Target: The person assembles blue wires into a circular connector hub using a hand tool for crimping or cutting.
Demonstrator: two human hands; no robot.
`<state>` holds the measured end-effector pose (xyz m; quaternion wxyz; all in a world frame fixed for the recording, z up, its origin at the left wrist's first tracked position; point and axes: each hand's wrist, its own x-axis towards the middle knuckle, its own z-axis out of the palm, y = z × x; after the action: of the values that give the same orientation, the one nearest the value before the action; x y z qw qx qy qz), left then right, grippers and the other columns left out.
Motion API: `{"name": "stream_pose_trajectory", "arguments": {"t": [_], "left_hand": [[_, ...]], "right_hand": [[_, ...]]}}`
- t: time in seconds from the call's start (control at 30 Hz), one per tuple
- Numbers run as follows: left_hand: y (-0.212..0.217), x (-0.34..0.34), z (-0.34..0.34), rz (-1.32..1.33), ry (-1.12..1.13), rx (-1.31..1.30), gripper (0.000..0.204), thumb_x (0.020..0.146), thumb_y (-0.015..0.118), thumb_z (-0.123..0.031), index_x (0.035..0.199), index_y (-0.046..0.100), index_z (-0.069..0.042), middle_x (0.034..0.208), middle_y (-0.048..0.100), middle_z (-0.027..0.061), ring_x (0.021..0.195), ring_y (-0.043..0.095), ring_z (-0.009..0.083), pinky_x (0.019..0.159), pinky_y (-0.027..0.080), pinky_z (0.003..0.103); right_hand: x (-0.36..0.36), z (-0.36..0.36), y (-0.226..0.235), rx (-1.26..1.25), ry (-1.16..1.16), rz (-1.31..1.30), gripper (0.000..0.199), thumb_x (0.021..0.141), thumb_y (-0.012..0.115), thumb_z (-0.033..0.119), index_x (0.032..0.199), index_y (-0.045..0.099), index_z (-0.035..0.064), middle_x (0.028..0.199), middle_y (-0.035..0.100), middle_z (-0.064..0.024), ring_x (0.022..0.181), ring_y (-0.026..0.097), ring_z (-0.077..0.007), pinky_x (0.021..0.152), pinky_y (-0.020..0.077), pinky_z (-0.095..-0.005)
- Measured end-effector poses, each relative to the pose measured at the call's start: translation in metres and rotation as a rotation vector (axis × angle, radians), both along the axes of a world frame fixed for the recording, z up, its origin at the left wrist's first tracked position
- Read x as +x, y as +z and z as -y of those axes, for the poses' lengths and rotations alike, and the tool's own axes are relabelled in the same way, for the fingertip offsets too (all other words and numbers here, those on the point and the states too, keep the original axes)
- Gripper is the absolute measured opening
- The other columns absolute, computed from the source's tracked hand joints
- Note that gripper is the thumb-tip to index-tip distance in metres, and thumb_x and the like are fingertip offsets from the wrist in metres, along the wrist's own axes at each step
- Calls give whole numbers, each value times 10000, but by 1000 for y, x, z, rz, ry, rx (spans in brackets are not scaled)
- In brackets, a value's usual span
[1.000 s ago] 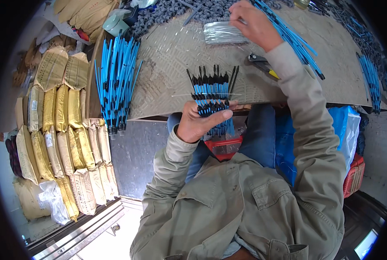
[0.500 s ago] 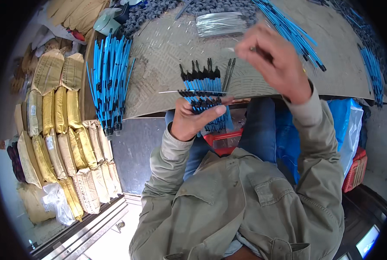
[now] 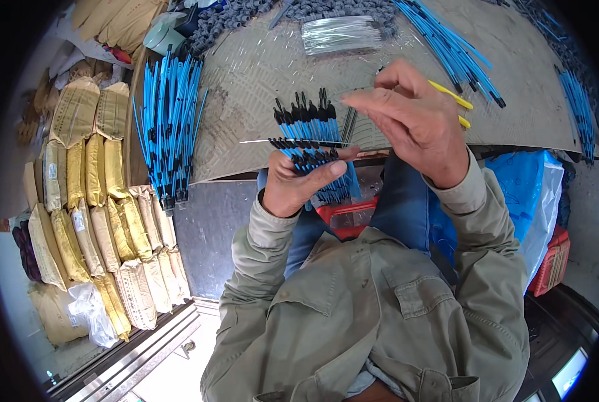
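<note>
My left hand [image 3: 299,184] grips a fan of blue rods with black tips [image 3: 311,134], held upright over the near edge of the grey work board [image 3: 259,74]. A thin silver wire [image 3: 293,141] runs across the fan at the black tips. My right hand [image 3: 417,124] is just right of the fan, fingers pinched together at the wire's right end beside the rod tips. Whether it holds a loose piece I cannot tell for sure.
A pile of blue rods [image 3: 169,124] lies at the board's left edge, and more blue rods [image 3: 450,47] at the far right. A bundle of silver wires [image 3: 340,32] lies at the back, yellow-handled pliers [image 3: 450,97] behind my right hand. Tan sacks [image 3: 92,201] are stacked on the left.
My right hand came back from the far wire bundle to the fan of rods. The left hand has kept its hold on the fan.
</note>
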<state>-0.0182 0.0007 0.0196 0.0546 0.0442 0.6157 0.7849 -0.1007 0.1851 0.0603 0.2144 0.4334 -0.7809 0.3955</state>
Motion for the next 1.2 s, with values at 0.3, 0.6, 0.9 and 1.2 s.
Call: {"name": "stream_pose_trajectory", "arguments": {"t": [0.3, 0.6, 0.9, 1.2], "left_hand": [[-4, 1, 2, -25, -11, -8, 200, 792, 658, -37, 968, 631, 53, 948, 658, 127, 882, 614, 160, 796, 488, 297], [-2, 3, -1, 17, 28, -10, 226, 788, 641, -72, 963, 622, 69, 926, 655, 166, 866, 631, 203, 787, 504, 326], [-5, 3, 4, 29, 7, 40, 218, 794, 668, -81, 958, 631, 59, 931, 657, 125, 874, 617, 167, 793, 486, 290], [-8, 4, 3, -27, 13, 125, 186, 794, 656, -32, 959, 618, 44, 949, 652, 126, 881, 617, 169, 794, 487, 293]], "right_hand": [[-7, 0, 17, 161, 17, -49, 211, 723, 664, 26, 923, 661, 92, 672, 492, -48, 536, 475, -155, 480, 360, -262], [-38, 5, 23, 133, 479, 657, 169, 810, 614, 84, 968, 645, 34, 653, 548, 27, 584, 436, -30, 486, 333, -233], [-42, 11, 40, 300, 522, 679, 184, 818, 601, 85, 989, 632, 25, 664, 545, 33, 584, 423, -15, 492, 313, -201], [-14, 17, 24, 120, 333, 585, 94, 822, 556, 29, 912, 568, 1, 622, 515, 25, 559, 420, -22, 480, 313, -204]]}}
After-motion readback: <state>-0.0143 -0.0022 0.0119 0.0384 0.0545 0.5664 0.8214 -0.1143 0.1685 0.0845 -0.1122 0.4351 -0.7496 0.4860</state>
